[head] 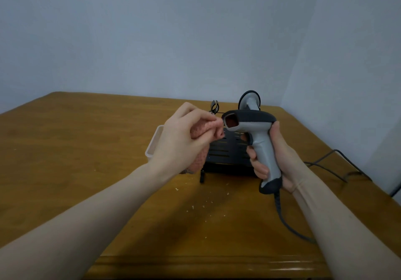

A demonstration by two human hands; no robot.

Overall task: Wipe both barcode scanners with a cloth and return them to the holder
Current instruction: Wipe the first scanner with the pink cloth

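Observation:
My right hand (271,158) grips the handle of a grey and black barcode scanner (258,132), held upright above the table with its reddish window facing left. A pink cloth (200,132) is bunched in my left hand (184,136), and its fingertips press the cloth against the edge of the scanner's window. Behind and below the hands stands the black slotted holder (227,151). The second scanner (249,102) sits behind it, only its grey and black top showing.
A clear plastic container (153,145) stands left of the holder, partly hidden by my left hand. The held scanner's cable (286,221) trails down across the wooden table (86,149). More cables (329,164) run off the right edge. Small crumbs lie near the front.

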